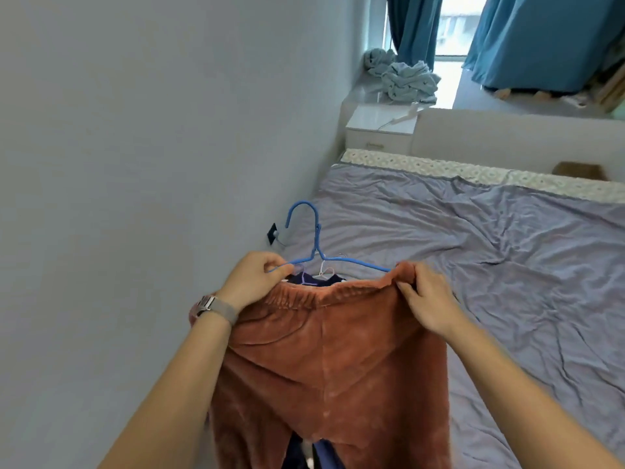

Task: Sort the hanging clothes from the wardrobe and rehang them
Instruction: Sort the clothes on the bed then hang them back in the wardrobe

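Fleece trousers (pixel 324 360) waistband pinched by right hand (pixel 427 299); left hand (pixel 252 277) pinching hanger (pixel 318 245).

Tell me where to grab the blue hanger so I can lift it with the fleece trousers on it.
Grip the blue hanger at its upright neck just below the hook, coming from above. That stem stands bare above the rust fleece trousers, while both shoulder ends are taken up by the left hand and right hand.

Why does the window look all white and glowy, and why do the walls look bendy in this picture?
In the head view, daylight through the window between the blue curtains is too bright for the camera, so it washes out; the wide-angle lens bends the wall and the bed edges; the hands, the blue hanger and the brown trousers look fairly sharp, evenly lit.
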Demonstrator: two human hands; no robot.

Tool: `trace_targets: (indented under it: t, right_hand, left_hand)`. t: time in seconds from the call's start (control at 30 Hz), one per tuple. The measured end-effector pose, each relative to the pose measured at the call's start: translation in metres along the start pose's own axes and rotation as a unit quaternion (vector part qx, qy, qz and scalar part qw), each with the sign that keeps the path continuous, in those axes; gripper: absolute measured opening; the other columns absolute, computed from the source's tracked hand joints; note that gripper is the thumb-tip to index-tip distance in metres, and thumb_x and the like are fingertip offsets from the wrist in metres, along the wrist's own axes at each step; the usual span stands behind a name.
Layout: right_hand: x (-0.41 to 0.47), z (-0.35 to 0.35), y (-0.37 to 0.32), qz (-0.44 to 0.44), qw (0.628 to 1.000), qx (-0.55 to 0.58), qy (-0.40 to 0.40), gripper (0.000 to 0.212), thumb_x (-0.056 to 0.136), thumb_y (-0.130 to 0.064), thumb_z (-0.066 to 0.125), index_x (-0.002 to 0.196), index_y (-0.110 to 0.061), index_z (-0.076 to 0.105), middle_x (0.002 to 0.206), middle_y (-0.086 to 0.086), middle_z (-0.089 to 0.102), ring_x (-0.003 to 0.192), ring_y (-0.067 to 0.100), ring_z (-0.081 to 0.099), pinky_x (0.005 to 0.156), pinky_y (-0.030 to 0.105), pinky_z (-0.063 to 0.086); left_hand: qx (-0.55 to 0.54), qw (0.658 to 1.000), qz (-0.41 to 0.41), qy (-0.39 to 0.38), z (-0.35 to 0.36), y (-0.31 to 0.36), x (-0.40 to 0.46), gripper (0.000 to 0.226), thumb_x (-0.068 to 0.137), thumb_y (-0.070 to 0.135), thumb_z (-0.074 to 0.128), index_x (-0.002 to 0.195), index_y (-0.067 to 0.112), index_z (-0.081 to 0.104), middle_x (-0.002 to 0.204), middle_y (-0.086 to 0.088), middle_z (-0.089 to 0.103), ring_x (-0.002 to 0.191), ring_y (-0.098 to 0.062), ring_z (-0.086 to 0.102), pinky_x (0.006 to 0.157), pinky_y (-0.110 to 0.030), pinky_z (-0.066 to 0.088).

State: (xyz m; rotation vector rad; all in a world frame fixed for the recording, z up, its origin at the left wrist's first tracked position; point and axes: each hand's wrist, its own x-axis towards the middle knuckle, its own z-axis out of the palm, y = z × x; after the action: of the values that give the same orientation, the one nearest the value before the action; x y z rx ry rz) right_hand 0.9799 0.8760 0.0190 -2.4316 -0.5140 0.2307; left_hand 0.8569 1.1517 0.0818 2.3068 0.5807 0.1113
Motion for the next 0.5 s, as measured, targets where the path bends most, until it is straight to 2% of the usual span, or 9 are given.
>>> trace_targets:
  t: [0.07,0.1,0.13,0.2,0.3,0.37,0.5]
  right_hand:
    - [0.029,0.03,0.007,0.026,0.997,-0.056,-0.052,0.042,0.093,-0.03,0.052,0.13,-0.013,0.044,0.13,0.013,0.054,0.119,0.035,0.048,0.099,0.042,0.037]
    - [0.038,0.044,0.014,0.038,0.989,-0.105,-0.094,0.054,0.093,-0.033,0.051,0.141,-0.018,0.032,0.144,0.011,0.043,0.128,0.035,0.041,0.106,0.043,0.032]
    - [0.043,0.056,0.019,0.053,0.979,-0.147,-0.133,0.066,0.093,-0.035,0.05,0.148,-0.021,0.018,0.153,0.008,0.029,0.137,0.034,0.031,0.112,0.044,0.025]
    - [0.045,0.078,0.029,0.084,0.965,-0.183,-0.169,0.077,0.093,-0.037,0.048,0.152,-0.024,0.0,0.16,0.0,0.008,0.144,0.032,0.014,0.116,0.045,0.016]
    - [0.035,0.102,0.041,0.078,0.964,-0.171,-0.187,0.075,0.095,-0.035,0.044,0.152,-0.024,-0.004,0.161,-0.001,-0.001,0.147,0.027,0.006,0.118,0.044,0.012]
    - [0.02,0.113,0.055,0.081,0.96,-0.158,-0.215,0.076,0.093,-0.034,0.046,0.152,-0.025,-0.001,0.161,0.001,0.001,0.147,0.026,0.007,0.119,0.041,0.012]
    - [-0.014,0.104,0.097,0.132,0.959,-0.103,-0.228,0.081,0.086,-0.026,0.053,0.152,-0.023,0.007,0.158,0.003,0.018,0.143,0.025,0.023,0.115,0.037,0.023]
  left_hand:
    - [0.096,0.995,-0.009,-0.008,0.024,-0.034,0.054,0.015,0.09,0.034,0.059,0.077,0.028,0.063,0.073,0.003,0.061,0.085,-0.022,0.06,0.076,-0.033,0.043]
    - [0.167,0.986,-0.028,-0.015,0.04,-0.051,0.073,0.016,0.092,0.038,0.054,0.092,0.025,0.064,0.093,-0.003,0.065,0.103,-0.028,0.057,0.086,-0.036,0.041]
    - [0.237,0.97,-0.045,-0.029,0.057,-0.068,0.087,0.029,0.092,0.041,0.051,0.11,0.021,0.06,0.114,-0.008,0.061,0.116,-0.03,0.049,0.094,-0.038,0.038]
    - [0.309,0.948,-0.056,-0.056,0.087,-0.097,0.099,0.054,0.091,0.048,0.049,0.131,0.012,0.042,0.136,-0.01,0.045,0.129,-0.029,0.035,0.104,-0.04,0.031]
    - [0.253,0.963,-0.061,-0.074,0.125,-0.12,0.095,0.073,0.091,0.048,0.05,0.145,0.008,0.021,0.149,-0.01,0.028,0.139,-0.028,0.02,0.112,-0.044,0.024]
    - [0.231,0.965,-0.071,-0.101,0.145,-0.123,0.082,0.075,0.09,0.047,0.051,0.147,0.01,0.017,0.153,-0.008,0.022,0.143,-0.025,0.015,0.115,-0.043,0.021]
    - [0.237,0.957,-0.083,-0.143,0.167,-0.125,0.066,0.078,0.089,0.05,0.051,0.148,0.013,0.017,0.157,-0.005,0.014,0.145,-0.022,0.011,0.115,-0.042,0.02]
